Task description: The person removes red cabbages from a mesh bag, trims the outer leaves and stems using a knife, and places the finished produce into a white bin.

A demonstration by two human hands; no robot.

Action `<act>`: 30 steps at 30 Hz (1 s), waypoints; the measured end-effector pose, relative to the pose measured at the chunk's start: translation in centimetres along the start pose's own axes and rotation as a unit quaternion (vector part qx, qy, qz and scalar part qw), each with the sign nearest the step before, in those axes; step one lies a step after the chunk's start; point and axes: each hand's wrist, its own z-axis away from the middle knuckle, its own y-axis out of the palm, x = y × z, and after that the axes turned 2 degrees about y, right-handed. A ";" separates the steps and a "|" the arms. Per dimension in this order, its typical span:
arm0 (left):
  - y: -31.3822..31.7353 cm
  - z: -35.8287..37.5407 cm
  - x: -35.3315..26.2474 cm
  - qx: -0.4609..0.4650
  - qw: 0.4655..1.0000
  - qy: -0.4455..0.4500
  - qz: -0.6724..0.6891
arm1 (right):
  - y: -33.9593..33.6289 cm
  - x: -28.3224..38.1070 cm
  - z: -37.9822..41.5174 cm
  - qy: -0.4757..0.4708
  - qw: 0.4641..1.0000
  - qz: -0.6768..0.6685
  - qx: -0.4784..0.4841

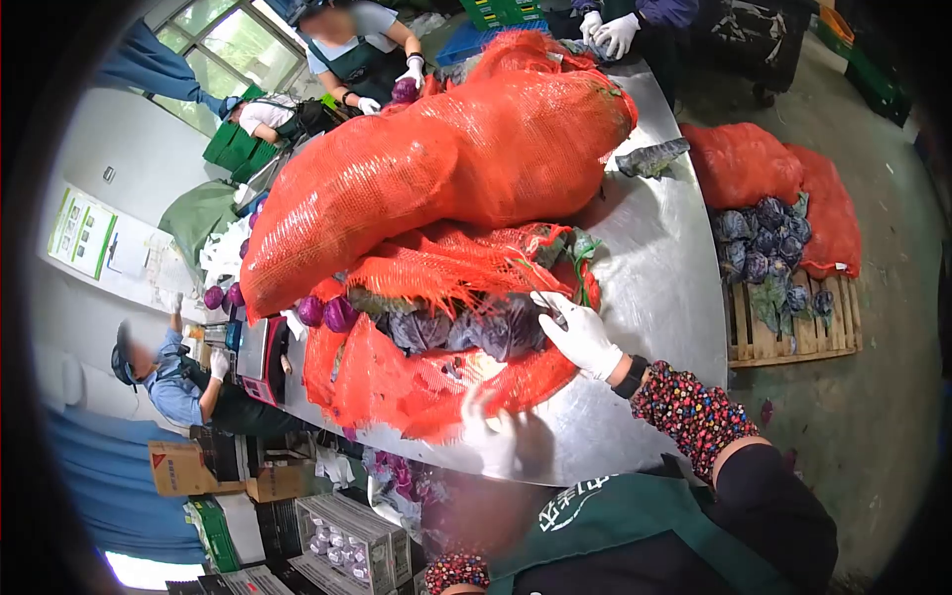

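Observation:
My right hand (pixel 580 342), in a white glove, reaches to the right end of a row of purple cabbages (pixel 501 329). Its fingers are stretched out against the end cabbage. My left hand (pixel 489 436), also gloved in white, is smeared by motion over the near edge of an opened red mesh bag (pixel 372 382); its fingers look apart, with nothing visible in them. The cabbages lie in this bag, some with dark, loose outer leaves. Torn mesh (pixel 446 268) hangs above them. A large full red mesh bag (pixel 426 149) lies behind, across the metal table (pixel 650 268).
Two co-workers in white gloves stand at the table's far side, one with a purple cabbage (pixel 405 90). Another person stands at the left near a scale-like machine (pixel 260 362). On the right, a wooden pallet (pixel 793 332) holds red bags and loose cabbages.

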 end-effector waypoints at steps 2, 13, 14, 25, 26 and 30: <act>-0.4 -3.6 -0.3 -0.096 0.994 -0.023 0.040 | 0.5 0.1 0.1 0.033 0.999 0.012 0.022; 7.3 -12.0 2.0 -0.013 0.986 0.058 -0.156 | 1.4 -1.7 0.1 0.266 0.960 -0.079 0.035; 4.9 -10.6 -0.5 -0.004 0.996 0.054 -0.070 | 0.8 -1.2 0.6 0.248 0.964 -0.084 0.046; -2.6 4.6 -3.1 -0.075 0.938 -0.238 0.239 | 2.5 1.0 3.8 0.070 0.975 0.116 0.176; -2.8 3.3 -3.5 -0.039 0.951 -0.223 0.210 | 2.6 1.0 3.9 0.052 0.975 0.114 0.184; 0.4 1.4 -1.9 0.024 0.974 -0.197 0.108 | 2.2 4.2 4.2 0.044 0.971 0.092 0.215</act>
